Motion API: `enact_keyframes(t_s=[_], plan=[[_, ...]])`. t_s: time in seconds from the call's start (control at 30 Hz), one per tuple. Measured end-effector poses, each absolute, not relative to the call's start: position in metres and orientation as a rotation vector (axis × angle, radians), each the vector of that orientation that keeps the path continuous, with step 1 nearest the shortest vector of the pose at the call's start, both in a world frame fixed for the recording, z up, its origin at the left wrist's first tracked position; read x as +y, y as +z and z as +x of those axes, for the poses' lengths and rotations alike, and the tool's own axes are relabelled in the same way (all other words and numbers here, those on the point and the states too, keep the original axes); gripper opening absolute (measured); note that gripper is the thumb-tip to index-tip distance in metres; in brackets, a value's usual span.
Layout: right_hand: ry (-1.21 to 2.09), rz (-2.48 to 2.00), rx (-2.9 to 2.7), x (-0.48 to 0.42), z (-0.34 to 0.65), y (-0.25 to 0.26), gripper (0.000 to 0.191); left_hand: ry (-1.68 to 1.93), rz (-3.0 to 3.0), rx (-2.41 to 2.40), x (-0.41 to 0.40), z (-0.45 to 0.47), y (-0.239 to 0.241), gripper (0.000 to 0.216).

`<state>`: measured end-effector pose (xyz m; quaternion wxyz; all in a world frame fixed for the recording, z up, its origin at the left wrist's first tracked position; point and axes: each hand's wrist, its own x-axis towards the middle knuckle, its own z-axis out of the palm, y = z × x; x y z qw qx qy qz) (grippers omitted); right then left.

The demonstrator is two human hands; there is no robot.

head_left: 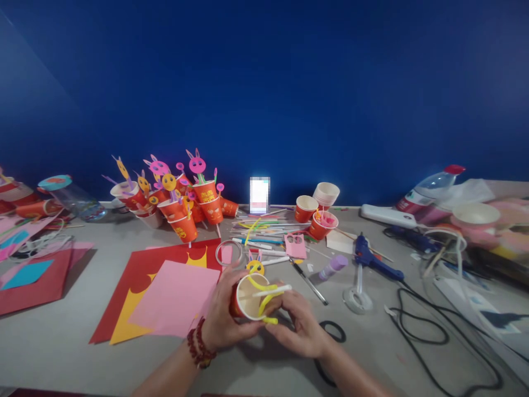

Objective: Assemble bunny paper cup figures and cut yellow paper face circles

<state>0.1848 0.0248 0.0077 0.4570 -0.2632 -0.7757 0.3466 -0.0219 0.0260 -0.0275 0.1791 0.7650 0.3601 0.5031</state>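
- Landmark for all positions: the red paper cup (248, 302), held tilted above the grey table (165, 366), its open mouth showing a pale inside.
- Left hand (223, 320): curled around the cup's left side, thumb along the near side. Dark red bead bracelet (200, 343) on the wrist.
- Right hand (298, 325): thumb and fingers drawn together at the cup's right rim, pinching among the yellow flexible stems (269, 302); how many lie between the fingertips, cannot tell.
- Stems: bent, reaching across the cup's mouth and past its right rim; a white stem (279, 290) crosses there too.
- Just beyond the cup: yellow rabbit-face cutout (255, 267), flat on the table.
- Left of the cup: pink paper sheet (177, 292) over yellow paper (132, 313) and red paper (118, 295), edges overlapping.
- Beyond and left of the cup: cluster of decorated red cups (184, 227) bearing pink and yellow faces on sticks.
- Right of the cup, farther back: black pen (309, 282), purple glue stick (333, 267), blue glue gun (370, 258).
- Right of the cup, beyond the right hand: tape roll (359, 301).
- Straight beyond the cup: upright bright screen (259, 196), content blurred.
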Motion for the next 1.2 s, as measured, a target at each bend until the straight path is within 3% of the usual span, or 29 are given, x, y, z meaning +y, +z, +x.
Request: enact_keyframes(t_s=[0.5,0.7,1.0,1.2], plan=[[0.885,-0.598,-1.907,0.024,0.184,0.011,0.017,1.427,2.109,1.029,0.024,-0.023,-0.033,0.082],[1.027,-0.616,-1.755,0.025,0.182,-0.002,0.043,1.417,2.102,1.028,0.023,-0.023,-0.032,0.085],[0.817,-0.710,-1.870,0.034,0.188,0.004,0.077,1.392,1.961,1.003,0.022,-0.020,-0.037,0.086],[0.939,-0.699,-1.907,0.033,0.188,0.006,0.085,1.352,1.911,0.951,0.021,-0.019,-0.037,0.086]])
